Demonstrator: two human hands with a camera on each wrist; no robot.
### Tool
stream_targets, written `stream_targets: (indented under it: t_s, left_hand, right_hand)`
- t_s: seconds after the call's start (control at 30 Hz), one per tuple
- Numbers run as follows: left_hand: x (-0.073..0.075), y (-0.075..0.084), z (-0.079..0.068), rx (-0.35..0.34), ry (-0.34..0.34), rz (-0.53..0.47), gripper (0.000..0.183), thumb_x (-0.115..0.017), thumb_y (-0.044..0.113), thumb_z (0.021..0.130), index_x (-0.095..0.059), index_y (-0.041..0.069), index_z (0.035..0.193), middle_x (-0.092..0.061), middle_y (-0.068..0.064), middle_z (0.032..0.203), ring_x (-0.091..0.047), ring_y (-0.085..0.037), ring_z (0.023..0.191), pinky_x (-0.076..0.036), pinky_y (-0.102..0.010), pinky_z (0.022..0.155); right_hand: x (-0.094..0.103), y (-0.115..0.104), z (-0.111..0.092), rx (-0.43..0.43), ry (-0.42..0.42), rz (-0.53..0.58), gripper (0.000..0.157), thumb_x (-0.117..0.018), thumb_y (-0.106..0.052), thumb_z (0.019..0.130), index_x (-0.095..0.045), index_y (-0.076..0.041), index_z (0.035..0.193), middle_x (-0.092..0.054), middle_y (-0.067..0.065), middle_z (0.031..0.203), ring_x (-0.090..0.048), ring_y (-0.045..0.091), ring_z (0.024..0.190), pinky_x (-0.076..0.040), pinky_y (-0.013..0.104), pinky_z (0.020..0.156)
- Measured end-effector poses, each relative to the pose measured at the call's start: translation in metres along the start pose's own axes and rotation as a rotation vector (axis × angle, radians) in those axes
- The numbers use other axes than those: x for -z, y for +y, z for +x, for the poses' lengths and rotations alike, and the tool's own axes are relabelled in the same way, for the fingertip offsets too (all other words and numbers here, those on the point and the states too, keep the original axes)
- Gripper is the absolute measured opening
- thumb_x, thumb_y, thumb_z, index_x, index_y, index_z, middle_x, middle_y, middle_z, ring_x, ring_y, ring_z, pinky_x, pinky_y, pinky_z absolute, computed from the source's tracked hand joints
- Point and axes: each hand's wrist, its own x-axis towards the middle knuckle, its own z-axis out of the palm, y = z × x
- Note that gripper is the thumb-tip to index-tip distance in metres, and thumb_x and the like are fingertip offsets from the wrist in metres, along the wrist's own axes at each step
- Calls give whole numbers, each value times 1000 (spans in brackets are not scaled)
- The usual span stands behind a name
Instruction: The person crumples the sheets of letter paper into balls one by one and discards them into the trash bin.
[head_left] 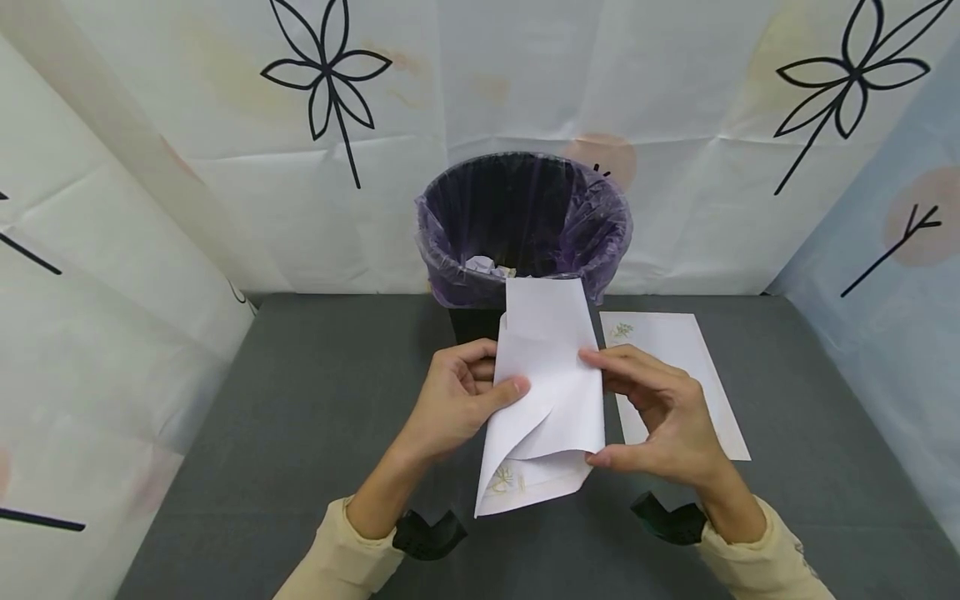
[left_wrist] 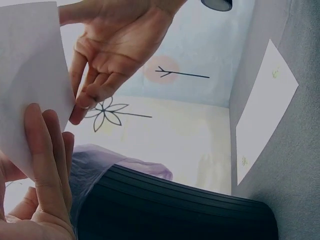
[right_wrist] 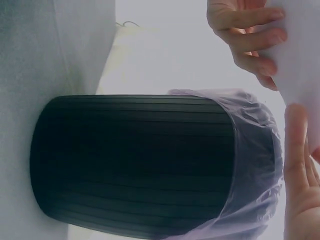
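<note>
A white sheet of paper (head_left: 551, 375), loosely folded over itself, is held up between both hands in front of the bin. Near its lower end a small printed plant drawing shows on the inner face. My left hand (head_left: 468, 396) pinches the left edge, thumb on the front and fingers behind, as the left wrist view also shows. My right hand (head_left: 663, 408) grips the right edge, with fingertips higher up and the thumb by the lower fold. A second white sheet (head_left: 678, 350) with a small green plant print lies flat on the table, partly behind the right hand.
A black bin (right_wrist: 135, 160) lined with a purple plastic bag (head_left: 600, 250) stands at the table's back edge. Inside it are some crumpled paper pieces (head_left: 483, 265). The dark grey table (head_left: 322, 417) is bordered by white cloth walls (head_left: 517, 75) with leaf drawings.
</note>
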Motion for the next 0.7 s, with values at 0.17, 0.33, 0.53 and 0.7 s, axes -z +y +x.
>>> stream_targets:
  t_s: [0.17,0.33,0.53,0.7]
  left_hand:
    - [-1,-2,0,-14,19,-11,26,-67,-13,87,-61,-20,112,-70,-32,104,-75,-32,85,-62,-43,73]
    - [-3,-3,0,-23,25,-18,25,-67,-12,87,-62,-21,109,-70,-32,102,-75,-31,83,-62,-41,72]
    - [-6,-4,0,-6,11,-10,24,-68,-12,87,-63,-20,109,-71,-31,98,-74,-34,82,-62,-38,70]
    - [-7,-4,1,-4,23,-3,24,-68,-13,87,-65,-18,110,-72,-29,98,-72,-46,86,-61,-45,73]
  right_hand:
    - [-6,0,1,1,83,-11,71,-94,1,68,-55,27,122,-63,29,121,-64,29,111,-56,33,91]
    - [-10,2,1,17,151,-38,58,-92,-2,72,-62,25,114,-67,27,114,-66,27,103,-58,31,86]
    - [-15,4,5,38,260,-47,26,-84,13,74,-71,20,96,-71,22,94,-68,23,88,-59,27,79]
    - [-17,2,9,-36,300,-23,23,-79,23,71,-71,18,92,-72,19,88,-68,20,80,-59,25,71]
